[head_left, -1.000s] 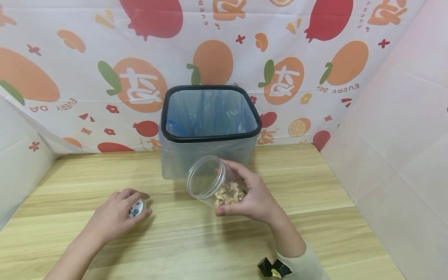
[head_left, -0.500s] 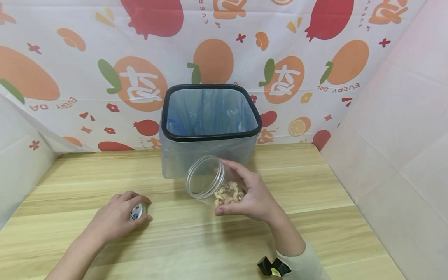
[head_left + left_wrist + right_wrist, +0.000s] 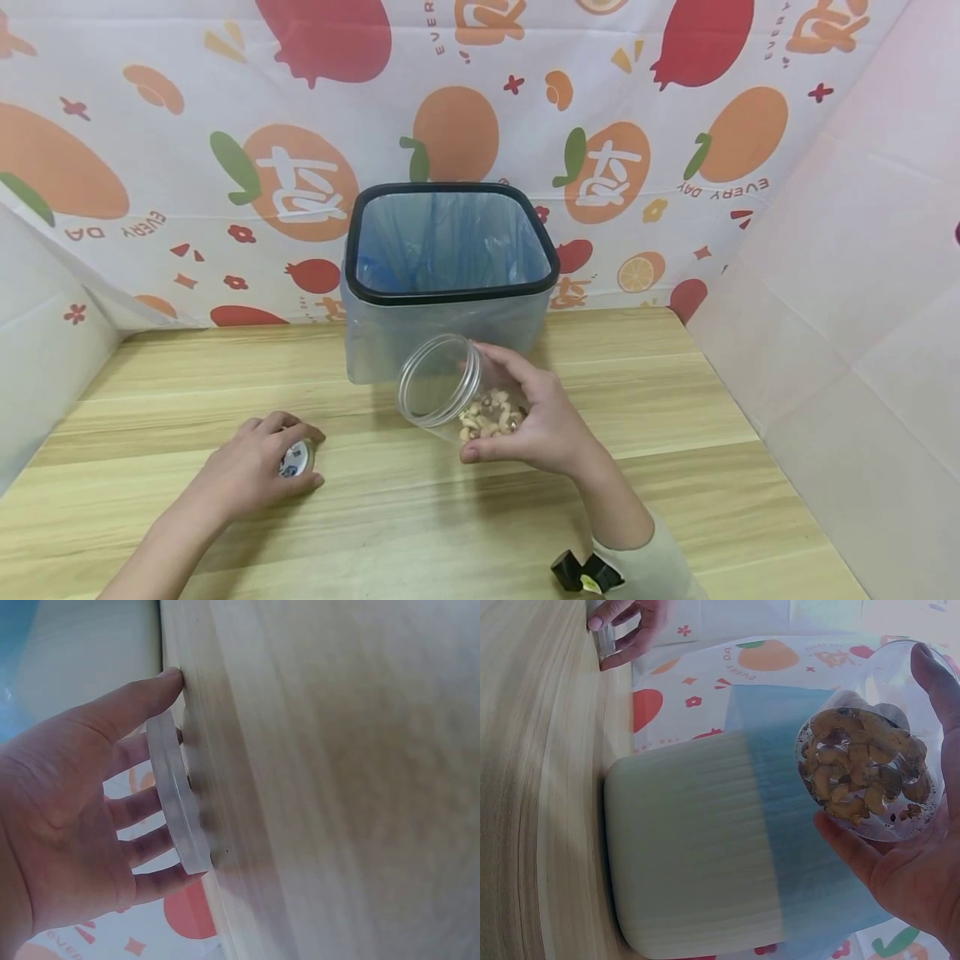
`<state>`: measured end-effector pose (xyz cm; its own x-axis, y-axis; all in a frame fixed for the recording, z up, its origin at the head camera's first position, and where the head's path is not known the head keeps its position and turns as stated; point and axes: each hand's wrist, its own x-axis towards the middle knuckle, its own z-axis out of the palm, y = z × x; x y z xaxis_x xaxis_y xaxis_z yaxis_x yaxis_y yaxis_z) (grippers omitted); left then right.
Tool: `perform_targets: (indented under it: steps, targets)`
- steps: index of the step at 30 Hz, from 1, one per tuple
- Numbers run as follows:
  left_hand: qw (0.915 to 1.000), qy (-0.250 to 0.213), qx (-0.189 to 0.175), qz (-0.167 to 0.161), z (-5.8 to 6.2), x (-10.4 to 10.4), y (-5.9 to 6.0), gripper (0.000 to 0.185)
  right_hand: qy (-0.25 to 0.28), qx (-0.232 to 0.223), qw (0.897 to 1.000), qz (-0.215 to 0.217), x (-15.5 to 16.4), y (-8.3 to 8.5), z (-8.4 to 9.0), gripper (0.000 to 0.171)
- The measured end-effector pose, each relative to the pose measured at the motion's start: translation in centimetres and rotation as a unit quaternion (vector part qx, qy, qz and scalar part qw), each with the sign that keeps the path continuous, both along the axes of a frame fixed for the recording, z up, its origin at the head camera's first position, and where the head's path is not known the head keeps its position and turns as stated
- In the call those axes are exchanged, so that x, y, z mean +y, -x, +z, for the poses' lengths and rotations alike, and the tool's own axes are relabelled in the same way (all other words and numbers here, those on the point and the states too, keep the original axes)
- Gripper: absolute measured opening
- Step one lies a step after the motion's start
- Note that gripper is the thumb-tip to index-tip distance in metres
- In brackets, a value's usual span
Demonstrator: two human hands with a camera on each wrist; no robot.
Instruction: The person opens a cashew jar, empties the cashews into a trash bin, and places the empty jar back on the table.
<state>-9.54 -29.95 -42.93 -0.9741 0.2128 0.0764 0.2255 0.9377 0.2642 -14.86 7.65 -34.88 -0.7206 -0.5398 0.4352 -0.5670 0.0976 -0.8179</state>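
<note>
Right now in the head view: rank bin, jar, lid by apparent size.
1. Bin, largest by far.
2. Jar, tilted in the right hand.
3. Lid, smallest, mostly covered by the left hand.

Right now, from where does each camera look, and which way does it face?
Head: above, facing forward and down at the table, bin, both hands.
Left wrist: at the left hand, facing along the tabletop; fingers hold the lid.
Right wrist: at the right hand, facing the bin; it grips the jar of nuts.
Shared: head and right wrist views both show bin and jar.
</note>
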Motion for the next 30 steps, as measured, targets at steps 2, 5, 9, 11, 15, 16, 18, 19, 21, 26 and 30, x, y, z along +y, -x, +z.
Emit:
perform_targets:
  steps: [2,5,9,11,15,16,18,19,21,26,30]
  targets:
    - [1.0000,0.000,-0.001,0.000,0.0,-0.1,0.0,0.048,0.003,-0.001,1.000,0.003,0.0,0.0,0.0,0.104]
    - [1.0000,0.000,-0.002,-0.003,0.0,-0.1,0.0,0.049,0.004,-0.001,1.000,0.005,0.0,0.0,0.0,0.105]
    - [0.9998,-0.006,0.009,-0.017,0.6,0.1,-0.1,0.049,0.005,-0.002,1.000,0.005,0.1,0.0,0.1,0.104]
    - [0.9990,-0.013,0.034,-0.026,1.4,0.5,-0.2,0.047,0.005,-0.004,1.000,0.005,0.1,0.0,0.1,0.104]
    - [0.9912,-0.051,0.114,-0.044,4.3,2.1,-0.6,0.040,0.005,-0.008,1.000,0.000,0.3,0.0,0.2,0.103]
    - [0.9873,-0.062,0.139,-0.046,5.2,2.6,-0.8,0.039,0.006,-0.008,1.000,-0.001,0.3,-0.1,0.2,0.103]
    - [0.9769,-0.086,0.189,-0.050,7.1,3.7,-1.0,0.038,0.007,-0.009,1.000,-0.001,0.3,-0.1,0.2,0.103]
    - [0.9692,-0.097,0.219,-0.055,8.1,4.2,-1.1,0.037,0.007,-0.010,1.000,-0.001,0.3,-0.1,0.2,0.103]
    - [0.9485,-0.123,0.284,-0.067,9.8,5.3,-1.2,0.029,0.010,-0.011,1.000,0.002,0.3,-0.1,0.2,0.103]
    - [0.8896,-0.150,0.412,-0.129,13.9,7.8,-0.7,0.041,0.015,-0.013,1.000,0.004,0.4,0.0,0.1,0.103]
    - [0.8817,-0.120,0.423,-0.171,15.8,8.7,0.6,0.043,0.016,-0.010,1.000,0.005,0.4,-0.1,0.1,0.103]
